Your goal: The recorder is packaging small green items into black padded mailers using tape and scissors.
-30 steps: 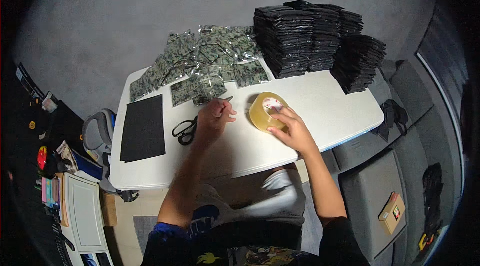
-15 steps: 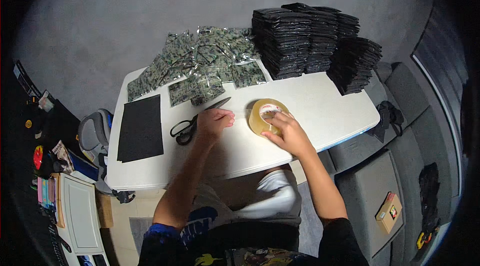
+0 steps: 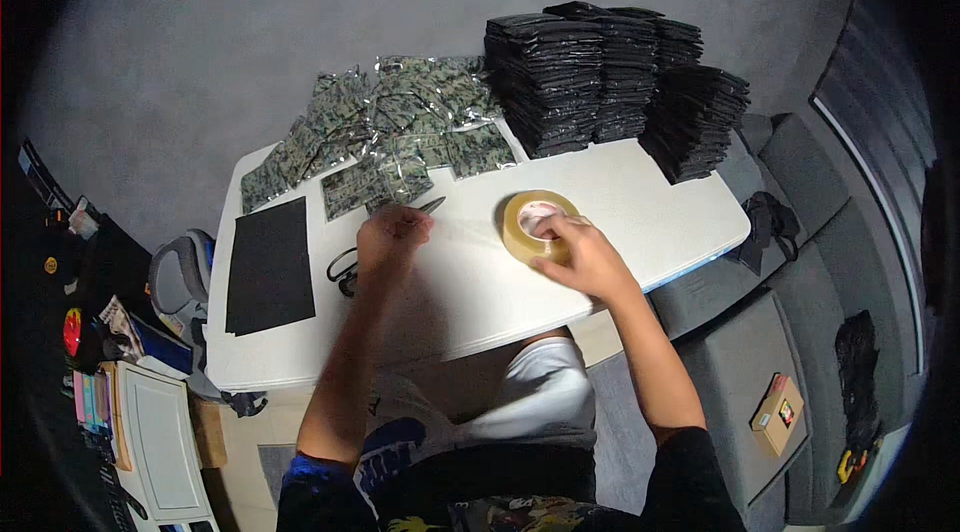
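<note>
My right hand (image 3: 588,257) grips a wide roll of clear yellowish packing tape (image 3: 522,229), fingers in its core and thumb on the near side. A pale strip of tape (image 3: 468,228) stretches from the roll to my left hand (image 3: 393,238), whose closed fingers pinch its end. Below that hand lies a pair of black-handled scissors (image 3: 343,272); the hand covers their middle, and the blade tip shows beyond it. Flat black sheets or bags (image 3: 270,268) rest at the table's left side.
Clear-wrapped camouflage packets (image 3: 400,112) lie heaped at the back of the white table (image 3: 470,317). Tall stacks of folded black plastic packets (image 3: 545,82) stand at the back right. A grey sofa (image 3: 735,352) with a small cardboard box (image 3: 778,416) adjoins on the right.
My left hand has moved left, drawing out a longer strip of tape. My right hand stays on the roll, which has tilted a little. The view has shifted slightly.
</note>
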Demonstrator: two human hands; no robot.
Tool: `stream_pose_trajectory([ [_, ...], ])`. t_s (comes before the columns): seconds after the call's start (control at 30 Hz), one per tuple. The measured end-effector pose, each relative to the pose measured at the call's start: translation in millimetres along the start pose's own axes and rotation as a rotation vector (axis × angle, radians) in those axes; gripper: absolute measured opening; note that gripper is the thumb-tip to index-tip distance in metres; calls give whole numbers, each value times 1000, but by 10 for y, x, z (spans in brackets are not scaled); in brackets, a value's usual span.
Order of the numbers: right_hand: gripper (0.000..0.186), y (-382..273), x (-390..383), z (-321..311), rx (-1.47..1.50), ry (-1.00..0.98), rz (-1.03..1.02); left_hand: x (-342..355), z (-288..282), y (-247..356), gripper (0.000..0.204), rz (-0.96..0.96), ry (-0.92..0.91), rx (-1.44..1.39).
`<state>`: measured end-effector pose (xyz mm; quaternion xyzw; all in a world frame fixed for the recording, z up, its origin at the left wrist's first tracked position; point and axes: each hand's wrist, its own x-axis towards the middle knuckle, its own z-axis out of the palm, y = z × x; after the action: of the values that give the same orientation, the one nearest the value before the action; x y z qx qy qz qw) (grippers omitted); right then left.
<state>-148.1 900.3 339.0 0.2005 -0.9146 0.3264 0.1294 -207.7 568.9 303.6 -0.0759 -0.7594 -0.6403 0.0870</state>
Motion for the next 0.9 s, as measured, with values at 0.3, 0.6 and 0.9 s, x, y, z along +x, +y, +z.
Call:
stream_pose_trajectory([
  [0.3, 36, -68, -49, 60, -7, -14, -89, 35, -10, -13, 11, 44, 51, -103],
  [0.6, 41, 250, 337, -29, -186, 293, 208, -372, -98, 441, 13, 181, 59, -87],
  [0.9, 34, 185, -9, -150, -27, 116, -85, 82, -260, 121, 10, 99, 148, 104],
])
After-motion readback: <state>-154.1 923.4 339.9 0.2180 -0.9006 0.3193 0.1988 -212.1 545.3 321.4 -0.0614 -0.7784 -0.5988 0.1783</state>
